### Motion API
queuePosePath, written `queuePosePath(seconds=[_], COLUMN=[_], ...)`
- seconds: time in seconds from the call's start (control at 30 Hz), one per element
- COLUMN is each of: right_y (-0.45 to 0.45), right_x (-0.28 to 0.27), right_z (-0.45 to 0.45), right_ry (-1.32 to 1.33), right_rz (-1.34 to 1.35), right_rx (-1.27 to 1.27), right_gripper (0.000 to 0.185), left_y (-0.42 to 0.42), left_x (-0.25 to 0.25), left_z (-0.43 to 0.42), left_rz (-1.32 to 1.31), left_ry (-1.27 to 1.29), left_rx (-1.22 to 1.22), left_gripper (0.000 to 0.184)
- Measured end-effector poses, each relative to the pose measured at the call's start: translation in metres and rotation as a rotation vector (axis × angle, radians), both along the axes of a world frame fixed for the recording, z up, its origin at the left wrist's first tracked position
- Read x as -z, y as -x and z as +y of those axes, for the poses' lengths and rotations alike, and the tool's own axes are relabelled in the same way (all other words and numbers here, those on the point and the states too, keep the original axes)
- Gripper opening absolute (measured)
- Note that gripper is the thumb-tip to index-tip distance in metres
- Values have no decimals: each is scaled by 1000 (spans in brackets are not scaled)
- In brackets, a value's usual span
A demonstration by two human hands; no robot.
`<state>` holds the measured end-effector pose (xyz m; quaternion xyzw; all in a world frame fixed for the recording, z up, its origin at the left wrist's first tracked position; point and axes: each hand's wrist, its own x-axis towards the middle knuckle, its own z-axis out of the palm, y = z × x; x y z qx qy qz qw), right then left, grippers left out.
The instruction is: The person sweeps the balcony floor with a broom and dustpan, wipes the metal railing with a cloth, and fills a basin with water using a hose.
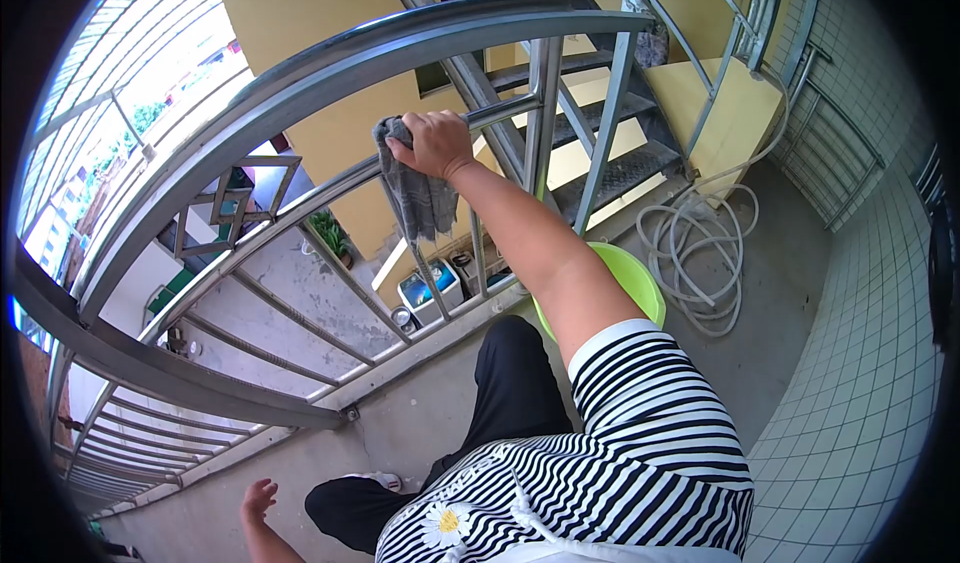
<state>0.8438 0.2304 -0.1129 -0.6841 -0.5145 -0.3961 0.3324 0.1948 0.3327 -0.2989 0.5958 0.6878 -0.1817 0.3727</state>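
Note:
A grey cloth [418, 198] hangs over the metal railing bar [500, 111] near the top middle. My right hand [440, 145] is wrapped round the cloth and the bar, with the cloth's lower end dangling below. At the lower left, away from the railing, my left hand [260, 498] is held low with its fingers a little apart and nothing in them. Partly behind my right forearm stands a bright green basin [632, 278] on the floor; its contents are hidden.
Coils of clear hose [690, 263] lie on the floor right of the basin. Metal stairs [625, 168] rise beyond the railing. A tiled wall [850, 403] runs along the right. Below the railing are a courtyard and a white tub [430, 293].

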Motion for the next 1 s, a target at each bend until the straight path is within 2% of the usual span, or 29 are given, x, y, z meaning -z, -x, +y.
queuePosePath(seconds=[0.23,0.47,0.53,0.6,0.63,0.67,0.73,0.8,0.87,0.93,1.0], right_y=[2,0,-1,0,1,1,1,2,2,0,1], right_x=[-2,2,0,-3,-2,-1,-2,-2,-1,0,0], right_z=[-2,0,-1,-2,-4,-4,-4,-4,-3,-3,-2], right_ry=[18,-28,9,14,21,22,26,28,30,-10,-6], right_rz=[10,-14,-15,-4,8,10,8,7,6,-17,-14], right_rx=[10,-9,8,-6,-20,-18,-11,-3,3,-19,-9], right_gripper=[35,34,34,34,33,33,34,34,34,34,34], left_y=[-6,13,29,49,33,54,60,32,83,193,225], left_x=[-2,30,53,58,24,24,-22,-91,-95,-73,-96], left_z=[-2,13,27,37,23,43,42,13,37,91,89], left_rz=[5,-29,-105,168,294,465,486,481,511,364,407], left_ry=[-2,4,-94,-579,-721,-877,-1090,-991,-1145,-1474,-1370], left_rx=[-11,16,19,318,215,-1,-450,-781,-914,-853,-897], left_gripper=[50,55,64,74,80,84,81,81,80,77,76])
